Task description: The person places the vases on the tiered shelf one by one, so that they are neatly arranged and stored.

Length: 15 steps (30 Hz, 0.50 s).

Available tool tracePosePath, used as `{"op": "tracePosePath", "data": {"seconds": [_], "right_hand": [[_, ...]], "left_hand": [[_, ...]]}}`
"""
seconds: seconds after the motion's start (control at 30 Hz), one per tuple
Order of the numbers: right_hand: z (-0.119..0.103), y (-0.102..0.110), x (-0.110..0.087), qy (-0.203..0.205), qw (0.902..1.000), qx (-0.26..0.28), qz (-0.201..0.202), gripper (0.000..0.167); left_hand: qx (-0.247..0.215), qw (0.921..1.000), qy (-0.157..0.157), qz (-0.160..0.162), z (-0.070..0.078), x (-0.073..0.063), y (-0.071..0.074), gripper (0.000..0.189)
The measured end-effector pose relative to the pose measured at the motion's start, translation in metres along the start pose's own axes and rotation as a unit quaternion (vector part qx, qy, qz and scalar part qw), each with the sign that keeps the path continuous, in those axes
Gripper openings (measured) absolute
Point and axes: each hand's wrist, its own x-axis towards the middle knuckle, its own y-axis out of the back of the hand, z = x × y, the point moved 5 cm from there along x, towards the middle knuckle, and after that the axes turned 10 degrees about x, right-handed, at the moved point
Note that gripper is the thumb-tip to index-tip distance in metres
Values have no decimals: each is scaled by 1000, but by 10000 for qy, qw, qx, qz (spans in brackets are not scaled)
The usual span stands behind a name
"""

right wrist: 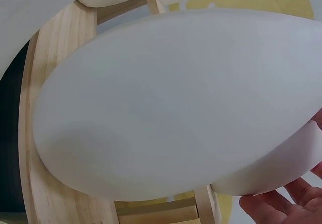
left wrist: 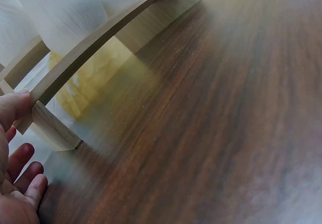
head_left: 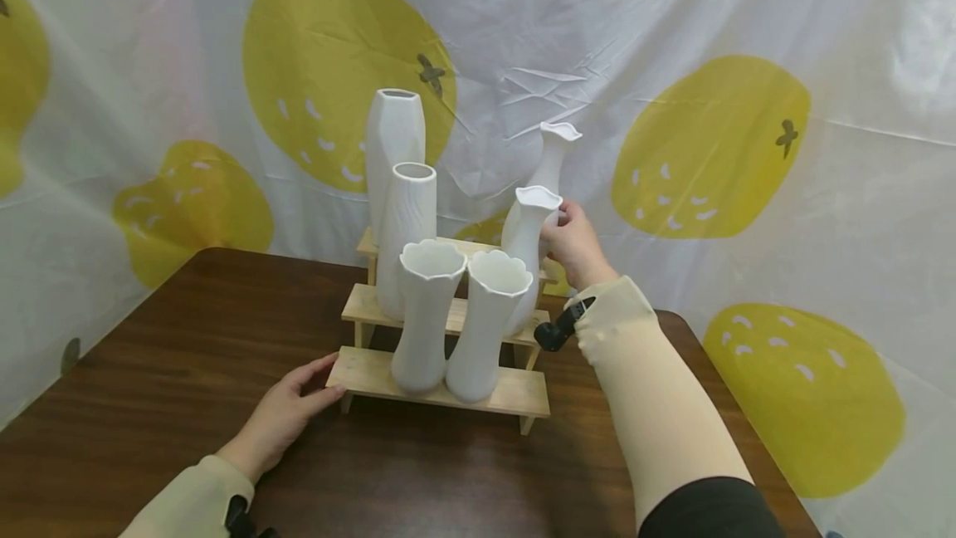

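A three-step wooden stand (head_left: 433, 393) carries several white vases. My left hand (head_left: 287, 413) grips the left end of its lowest step; in the left wrist view the thumb (left wrist: 15, 105) lies at the board's corner, the other fingers below. At the top step's right end, my right hand (head_left: 578, 243) holds a wavy-rimmed vase (head_left: 551, 166) by its side. Another wavy-rimmed vase (head_left: 529, 227) on the middle step partly covers it and fills most of the right wrist view. Two scallop-rimmed vases, one left (head_left: 427, 322) and one right (head_left: 481, 339), stand on the lowest step.
On the stand's left side, a tall faceted vase (head_left: 396, 135) occupies the top step and a round-mouthed vase (head_left: 412, 206) the middle one. The stand rests on a dark wooden table (head_left: 149, 372). A white curtain with yellow fruit prints (head_left: 329, 65) hangs behind.
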Motion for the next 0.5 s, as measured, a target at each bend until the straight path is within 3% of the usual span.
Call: {"op": "tracePosePath", "data": {"seconds": [0.5], "right_hand": [[7, 6, -10, 236, 9993, 212, -194, 63]], "left_hand": [[-134, 9999, 11, -72, -1, 1, -1, 69]]}}
